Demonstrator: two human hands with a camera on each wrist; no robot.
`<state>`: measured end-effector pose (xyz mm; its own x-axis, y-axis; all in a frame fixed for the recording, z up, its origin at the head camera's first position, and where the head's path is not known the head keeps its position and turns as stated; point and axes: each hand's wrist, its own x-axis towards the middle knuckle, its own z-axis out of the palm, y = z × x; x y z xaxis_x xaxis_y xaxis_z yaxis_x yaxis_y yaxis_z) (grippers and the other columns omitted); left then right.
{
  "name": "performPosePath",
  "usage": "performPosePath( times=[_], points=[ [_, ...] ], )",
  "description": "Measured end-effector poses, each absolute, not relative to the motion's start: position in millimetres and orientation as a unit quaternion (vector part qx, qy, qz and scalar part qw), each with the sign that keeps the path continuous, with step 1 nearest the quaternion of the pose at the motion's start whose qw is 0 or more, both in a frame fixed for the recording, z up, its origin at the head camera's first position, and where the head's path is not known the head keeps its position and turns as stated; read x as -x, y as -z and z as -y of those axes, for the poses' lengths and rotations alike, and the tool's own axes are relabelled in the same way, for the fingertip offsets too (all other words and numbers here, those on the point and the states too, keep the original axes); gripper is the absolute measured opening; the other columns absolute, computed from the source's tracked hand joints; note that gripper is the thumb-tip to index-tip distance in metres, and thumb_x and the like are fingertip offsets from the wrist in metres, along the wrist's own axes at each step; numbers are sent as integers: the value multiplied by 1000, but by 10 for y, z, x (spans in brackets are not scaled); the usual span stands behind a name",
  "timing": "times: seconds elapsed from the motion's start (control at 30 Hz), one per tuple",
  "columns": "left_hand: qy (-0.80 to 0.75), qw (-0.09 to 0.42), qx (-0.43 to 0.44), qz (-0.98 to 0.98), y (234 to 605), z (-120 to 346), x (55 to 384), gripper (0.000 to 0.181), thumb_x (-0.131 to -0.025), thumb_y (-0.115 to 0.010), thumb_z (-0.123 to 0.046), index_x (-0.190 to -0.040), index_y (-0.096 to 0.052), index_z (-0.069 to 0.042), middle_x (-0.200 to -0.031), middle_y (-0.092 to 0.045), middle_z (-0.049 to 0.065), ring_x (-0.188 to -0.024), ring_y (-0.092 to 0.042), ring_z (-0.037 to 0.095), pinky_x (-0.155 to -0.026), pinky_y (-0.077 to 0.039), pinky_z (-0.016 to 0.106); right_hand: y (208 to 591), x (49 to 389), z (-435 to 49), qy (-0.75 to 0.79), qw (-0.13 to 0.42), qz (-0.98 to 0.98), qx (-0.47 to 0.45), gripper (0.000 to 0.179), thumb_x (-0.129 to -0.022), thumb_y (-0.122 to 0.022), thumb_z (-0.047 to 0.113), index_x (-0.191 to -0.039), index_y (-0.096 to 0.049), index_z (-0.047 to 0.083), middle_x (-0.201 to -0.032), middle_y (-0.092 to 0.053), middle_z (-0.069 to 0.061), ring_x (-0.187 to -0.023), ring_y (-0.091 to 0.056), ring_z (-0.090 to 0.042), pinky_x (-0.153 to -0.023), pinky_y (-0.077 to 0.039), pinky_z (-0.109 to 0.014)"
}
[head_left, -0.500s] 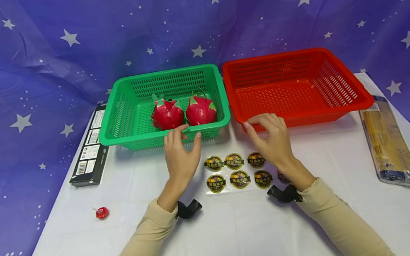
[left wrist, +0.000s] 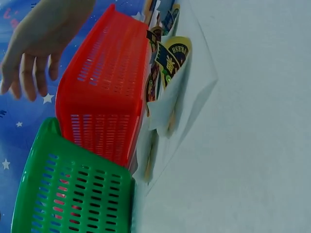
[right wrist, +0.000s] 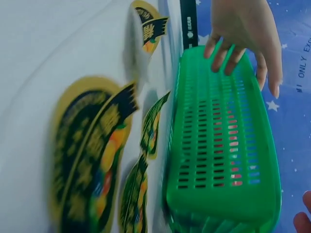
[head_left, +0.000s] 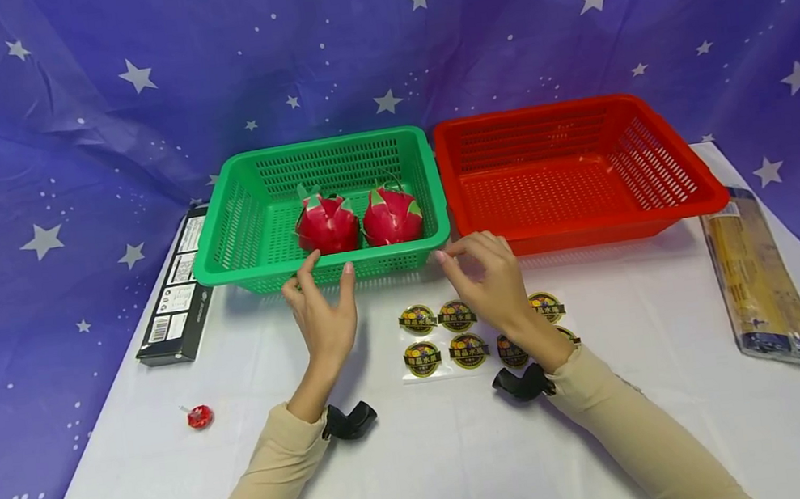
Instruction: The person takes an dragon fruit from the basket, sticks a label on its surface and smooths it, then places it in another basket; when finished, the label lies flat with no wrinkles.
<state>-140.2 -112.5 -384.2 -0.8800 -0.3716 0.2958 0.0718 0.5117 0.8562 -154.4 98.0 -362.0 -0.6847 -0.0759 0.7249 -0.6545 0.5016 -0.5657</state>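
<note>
At far left I see a black box point(head_left: 170, 306), with a small red item point(head_left: 200, 417) in front of it. Next comes the left hand point(head_left: 325, 318), released, fingers loosely spread at the front rim of the green basket point(head_left: 231, 226); I can't tell whether they touch. Two dragon fruits point(head_left: 328, 226) sit inside that basket. Round stickers point(head_left: 468, 350) lie before it. I have the right hand point(head_left: 495, 284) released too, fingers relaxed near the basket's front right corner. Beyond stand the red basket point(head_left: 548, 195) and a long packet point(head_left: 761, 276).
</note>
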Motion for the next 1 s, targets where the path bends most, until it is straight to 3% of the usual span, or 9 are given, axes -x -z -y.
performPosePath(
  times=[0.17,0.23,0.3,0.53,0.77,1.0],
  points=[
    [505,206,-131,828,3848,1052,1438,64,-83,-51,-58,-132,-31,-23,-144,1,22,-135,-12,40,-105,-19,55,3587,1637,-823,-454,332,786,-255,10,-81,-65,15,-80,-67,5,-74,-65,-6,-74,-56,-20,-69,-34,-29],
    [513,203,-140,822,3851,1019,1461,66,-82,-51,-59,-131,-29,-21,-147,14,22,-138,2,39,-108,-11,57,3573,1684,-763,-454,331,784,-264,11,-81,-64,15,-82,-67,4,-76,-66,-7,-74,-56,-20,-69,-35,-29],
    [518,206,-143,818,3864,997,1490,68,-82,-51,-59,-131,-27,-19,-147,20,22,-139,8,37,-109,-10,57,3558,1735,-710,-457,327,781,-271,13,-82,-63,16,-85,-67,4,-79,-66,-7,-77,-58,-20,-71,-37,-30],
    [509,227,-139,819,3921,956,1535,71,-81,-50,-61,-130,-24,-18,-147,21,22,-139,7,35,-107,-20,53,3514,1927,-559,-498,264,781,-271,25,-86,-61,18,-106,-62,3,-103,-65,-10,-94,-59,-23,-85,-46,-39],
    [499,234,-142,822,3932,936,1542,69,-80,-49,-63,-129,-24,-20,-147,18,22,-139,7,34,-107,-20,53,3391,2111,-423,-517,144,821,-196,45,-87,-57,29,-126,-49,8,-122,-55,-13,-107,-55,-27,-80,-50,-41],
    [491,243,-138,825,3936,934,1558,70,-80,-49,-63,-128,-25,-20,-147,16,23,-140,2,35,-107,-21,52,3225,2256,-302,-475,92,864,-136,56,-87,-54,39,-134,-40,13,-135,-42,-8,-122,-43,-24,-99,-38,-43]
  ],
)
